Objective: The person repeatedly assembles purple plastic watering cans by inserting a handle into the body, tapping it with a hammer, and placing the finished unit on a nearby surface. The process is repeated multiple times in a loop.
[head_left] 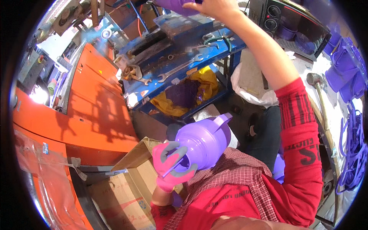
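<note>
My left hand [170, 163], in a pink and grey glove, grips the rim of a shiny purple plastic jug [205, 142] in front of my lap. The jug lies tilted, its round mouth toward the glove and its loop handle sticking up on the far side. My bare right hand [216, 8] reaches far forward to the top edge of the view. Its fingers are closed on a rounded purple plastic piece [177, 5], which is partly cut off by the frame, so its full shape is hidden.
A blue metal bench [153, 86] holds wrenches [180, 68] and pliers. Beneath it sits a yellow sack [209, 82]. Orange machine panels [88, 96] stand left, above an open cardboard box [119, 191]. At right are a small oven [291, 27], a hammer [315, 79] and purple plastic parts [347, 69].
</note>
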